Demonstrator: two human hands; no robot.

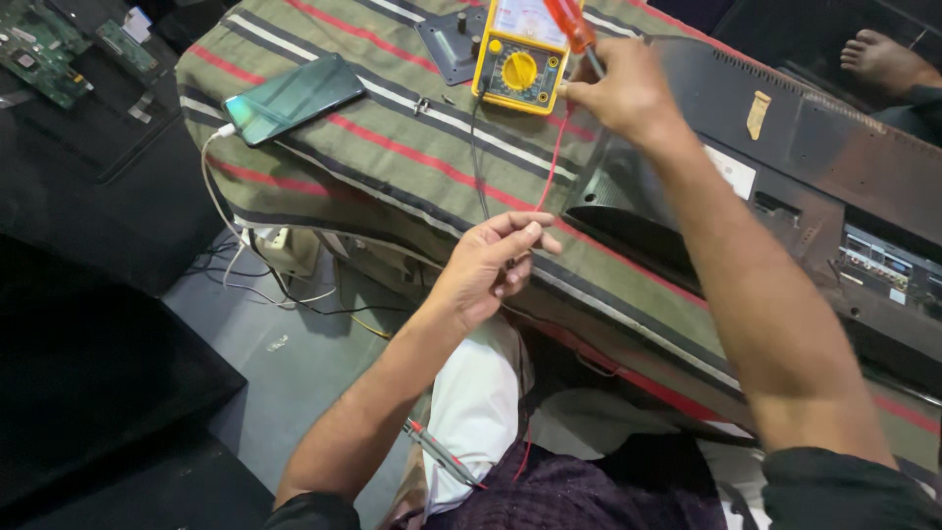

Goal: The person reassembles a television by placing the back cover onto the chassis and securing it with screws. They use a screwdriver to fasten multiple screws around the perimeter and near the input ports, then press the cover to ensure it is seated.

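Right hand (623, 93) grips orange-handled screwdriver (569, 22) beside yellow multimeter (520, 54); left hand (491, 265) pinches test leads (478, 172). TV back panel (785, 147) closed; probes not yet applied, by appearance.

Bare forearms, dark rolled sleeves

Left hand (488, 265) and right hand (623, 93) are ungloved; black sleeves end near the elbows, above white trousers and maroon checked cloth.

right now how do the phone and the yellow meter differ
The phone is flat, dark and glossy; the multimeter is yellow and blocky with a round dial. A white cable plugs into the phone; red and black leads run from the multimeter. Both lie on the striped cloth.
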